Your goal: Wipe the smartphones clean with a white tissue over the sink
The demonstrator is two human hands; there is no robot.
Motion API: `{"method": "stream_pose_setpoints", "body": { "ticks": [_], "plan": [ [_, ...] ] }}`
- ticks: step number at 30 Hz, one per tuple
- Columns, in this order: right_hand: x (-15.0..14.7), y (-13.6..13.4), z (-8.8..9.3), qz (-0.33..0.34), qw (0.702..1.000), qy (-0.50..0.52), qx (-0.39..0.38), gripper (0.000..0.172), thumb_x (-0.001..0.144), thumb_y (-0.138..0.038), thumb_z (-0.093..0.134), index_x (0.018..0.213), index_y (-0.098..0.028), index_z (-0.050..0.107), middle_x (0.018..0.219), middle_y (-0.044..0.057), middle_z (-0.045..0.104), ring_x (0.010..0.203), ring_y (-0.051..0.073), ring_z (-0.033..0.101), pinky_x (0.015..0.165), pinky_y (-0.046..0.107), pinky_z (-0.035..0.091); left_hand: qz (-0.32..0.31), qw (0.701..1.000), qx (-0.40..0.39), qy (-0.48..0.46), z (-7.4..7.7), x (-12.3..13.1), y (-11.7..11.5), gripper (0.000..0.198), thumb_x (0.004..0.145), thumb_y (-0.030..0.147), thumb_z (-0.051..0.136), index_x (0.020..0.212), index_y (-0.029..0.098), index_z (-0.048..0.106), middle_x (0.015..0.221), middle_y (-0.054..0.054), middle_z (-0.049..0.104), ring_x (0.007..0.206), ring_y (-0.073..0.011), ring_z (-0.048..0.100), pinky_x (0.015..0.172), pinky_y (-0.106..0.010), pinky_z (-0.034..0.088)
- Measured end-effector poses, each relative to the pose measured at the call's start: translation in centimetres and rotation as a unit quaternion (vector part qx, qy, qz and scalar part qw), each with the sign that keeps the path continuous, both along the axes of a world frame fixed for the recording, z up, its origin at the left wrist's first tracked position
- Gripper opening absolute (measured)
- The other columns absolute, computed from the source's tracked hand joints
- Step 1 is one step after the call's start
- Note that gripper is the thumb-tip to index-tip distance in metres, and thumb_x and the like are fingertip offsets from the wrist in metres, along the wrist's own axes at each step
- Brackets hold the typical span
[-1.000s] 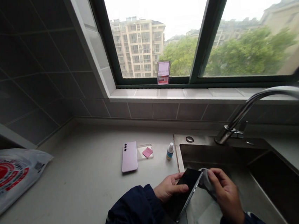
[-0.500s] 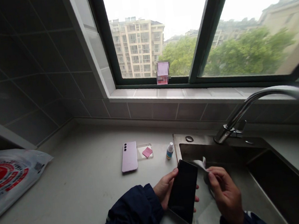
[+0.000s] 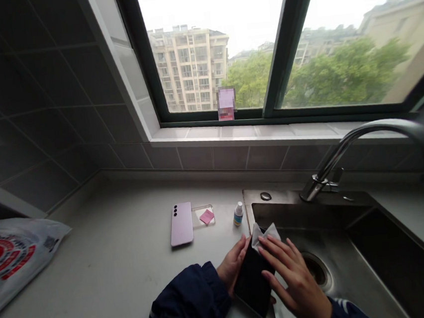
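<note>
My left hand (image 3: 233, 268) grips a black phone (image 3: 251, 282) by its left edge, screen up, over the counter edge beside the sink. My right hand (image 3: 293, 276) lies across the phone with its fingers stretched out, pressing a small white cloth (image 3: 263, 232) onto the top end of the screen. Farther back on the counter lie a pink phone (image 3: 181, 223) face down, a clear case with a pink square (image 3: 204, 215) in it, and a small dropper bottle (image 3: 238, 213).
A steel sink (image 3: 338, 227) with a drain (image 3: 316, 268) fills the right side, its curved tap (image 3: 349, 148) arching over it. A printed plastic bag (image 3: 11, 258) lies at the far left of the grey counter (image 3: 113, 268). Tiled walls and a window stand behind.
My right hand moved from beside the phone onto its screen, flattening the white cloth against the top end. The left hand lowered and tilted the phone flatter.
</note>
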State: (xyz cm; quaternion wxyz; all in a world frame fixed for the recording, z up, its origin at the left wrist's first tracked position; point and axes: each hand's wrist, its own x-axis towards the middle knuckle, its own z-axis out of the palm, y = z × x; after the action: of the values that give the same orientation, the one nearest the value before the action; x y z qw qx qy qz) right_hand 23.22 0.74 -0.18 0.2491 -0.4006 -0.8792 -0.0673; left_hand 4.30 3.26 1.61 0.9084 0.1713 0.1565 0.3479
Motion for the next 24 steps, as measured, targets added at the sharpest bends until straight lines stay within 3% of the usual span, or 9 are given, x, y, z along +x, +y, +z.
{"method": "stream_pose_setpoints", "body": {
  "ticks": [3,7,10,15,21,24],
  "plan": [
    [0.1,0.1,0.1,0.001,1.0,0.005,0.014,0.05,0.09,-0.028,0.059,0.139,-0.026,0.05,0.146,0.003,0.048,0.138,0.027,0.04,0.117,0.05,0.021,-0.015,0.999,0.019,-0.029,-0.1,-0.1,0.1,0.061,0.09,0.061,0.037,0.135,0.022,0.051,0.106,-0.008,0.065,0.099,-0.0229,0.061,0.09,-0.037,0.043],
    [0.1,0.6,0.4,0.019,0.999,-0.03,0.008,0.054,0.092,-0.03,0.057,0.143,-0.021,0.044,0.151,0.007,0.041,0.143,0.03,0.03,0.116,0.054,0.02,-0.011,0.999,0.017,0.025,-0.4,-0.2,0.2,0.064,0.088,0.065,0.04,0.137,0.025,0.05,0.11,-0.006,0.066,0.105,-0.0245,0.061,0.095,-0.039,0.042],
    [-0.2,1.4,1.2,0.038,0.997,-0.063,-0.013,0.058,0.095,-0.032,0.053,0.149,-0.019,0.035,0.154,0.009,0.034,0.145,0.031,0.025,0.116,0.056,0.022,0.003,0.999,0.013,0.048,-0.9,-0.1,0.3,0.063,0.089,0.063,0.037,0.136,0.022,0.052,0.111,-0.006,0.068,0.111,-0.0246,0.059,0.101,-0.037,0.039],
    [-1.2,2.4,1.8,0.053,0.995,-0.069,-0.049,0.058,0.097,-0.034,0.05,0.15,-0.021,0.031,0.153,0.008,0.034,0.143,0.027,0.03,0.116,0.051,0.028,0.012,1.0,0.029,0.003,-1.7,-0.2,0.8,0.064,0.09,0.061,0.04,0.132,0.015,0.055,0.114,-0.009,0.068,0.119,-0.0246,0.056,0.108,-0.035,0.034],
    [-2.2,0.3,0.9,0.06,0.994,-0.076,-0.043,0.064,0.096,-0.039,0.05,0.152,-0.016,0.028,0.154,0.011,0.032,0.144,0.03,0.028,0.119,0.056,0.009,0.065,0.996,-0.02,0.062,-2.4,-0.2,0.8,0.059,0.085,0.058,0.053,0.122,0.012,0.062,0.102,-0.008,0.071,0.113,-0.0239,0.06,0.107,-0.033,0.035],
    [-2.6,-0.7,0.9,0.091,0.992,-0.079,-0.042,0.063,0.096,-0.038,0.051,0.151,-0.017,0.029,0.153,0.01,0.034,0.144,0.029,0.028,0.119,0.055,-0.001,0.047,0.997,-0.03,0.053,-2.3,-0.1,0.7,0.071,0.084,0.067,0.047,0.12,0.007,0.061,0.102,-0.013,0.07,0.111,-0.0265,0.061,0.105,-0.035,0.038]
  ]
}}
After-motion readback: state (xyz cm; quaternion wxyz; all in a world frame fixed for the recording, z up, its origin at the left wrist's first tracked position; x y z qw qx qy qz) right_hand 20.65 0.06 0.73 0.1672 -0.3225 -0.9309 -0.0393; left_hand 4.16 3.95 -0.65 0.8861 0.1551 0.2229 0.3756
